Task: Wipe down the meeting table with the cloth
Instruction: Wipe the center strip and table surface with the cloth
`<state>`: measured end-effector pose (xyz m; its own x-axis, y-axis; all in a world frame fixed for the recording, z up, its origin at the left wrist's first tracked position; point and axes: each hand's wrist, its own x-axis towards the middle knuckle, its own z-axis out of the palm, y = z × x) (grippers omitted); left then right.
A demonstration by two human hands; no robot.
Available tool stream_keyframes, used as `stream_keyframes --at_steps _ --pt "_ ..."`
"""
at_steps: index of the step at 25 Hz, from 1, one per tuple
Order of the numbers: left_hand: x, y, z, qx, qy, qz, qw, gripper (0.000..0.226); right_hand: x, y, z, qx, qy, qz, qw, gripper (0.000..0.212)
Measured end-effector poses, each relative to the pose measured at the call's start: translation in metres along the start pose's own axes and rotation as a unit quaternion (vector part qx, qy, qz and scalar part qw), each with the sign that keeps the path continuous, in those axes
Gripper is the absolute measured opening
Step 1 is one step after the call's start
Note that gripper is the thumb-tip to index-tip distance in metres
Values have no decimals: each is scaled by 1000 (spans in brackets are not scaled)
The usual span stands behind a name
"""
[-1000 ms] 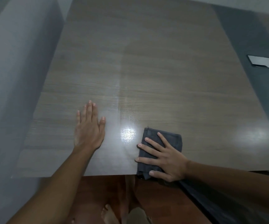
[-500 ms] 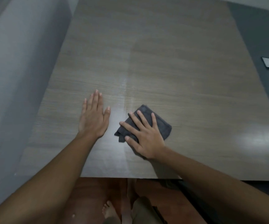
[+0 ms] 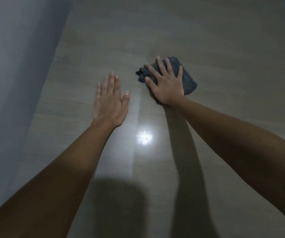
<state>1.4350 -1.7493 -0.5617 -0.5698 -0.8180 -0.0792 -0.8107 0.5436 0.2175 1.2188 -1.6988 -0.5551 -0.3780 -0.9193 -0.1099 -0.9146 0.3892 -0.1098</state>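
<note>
Two hands work the meeting table [image 3: 206, 40]. At about nine o'clock from the cloth [image 3: 188, 79], the left hand [image 3: 110, 103] lies flat and spread, gripping nothing, bracing as it did a second ago. The right hand [image 3: 166, 83] presses open-palmed on the crumpled cloth, pinning rather than clenching it, and has pushed it from the near edge toward twelve o'clock. That suggests a forward stroke, with the far surface probably still unwiped.

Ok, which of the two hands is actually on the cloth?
The right hand: it lies spread on top of the dark grey cloth, pressing it to the table. The left hand is flat on bare wood, apart from the cloth.
</note>
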Motion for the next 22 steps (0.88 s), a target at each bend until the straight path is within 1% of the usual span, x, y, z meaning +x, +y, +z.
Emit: stream_keyframes --at_steps 3,6,10,13,15,19,22 --pt "37 9 1 2 7 3 1000 70 67 16 -10 4 4 12 1000 58" --pt "67 15 1 9 1 7 1000 72 121 26 -18 4 0 4 1000 58" --pt "83 16 1 15 7 14 1000 71 147 26 -22 -2 -3 -8 1000 58" --pt "74 17 0 8 3 13 1000 71 128 18 -19 -4 -6 -1 1000 58" --pt "66 15 0 8 3 6 1000 70 102 9 -15 5 -10 -13 1000 58" --pt "35 13 3 5 16 -1 1000 68 22 -12 -3 10 4 -38 999 58" --pt "14 15 5 8 12 -7 1000 65 -59 -22 9 32 24 -45 998 58"
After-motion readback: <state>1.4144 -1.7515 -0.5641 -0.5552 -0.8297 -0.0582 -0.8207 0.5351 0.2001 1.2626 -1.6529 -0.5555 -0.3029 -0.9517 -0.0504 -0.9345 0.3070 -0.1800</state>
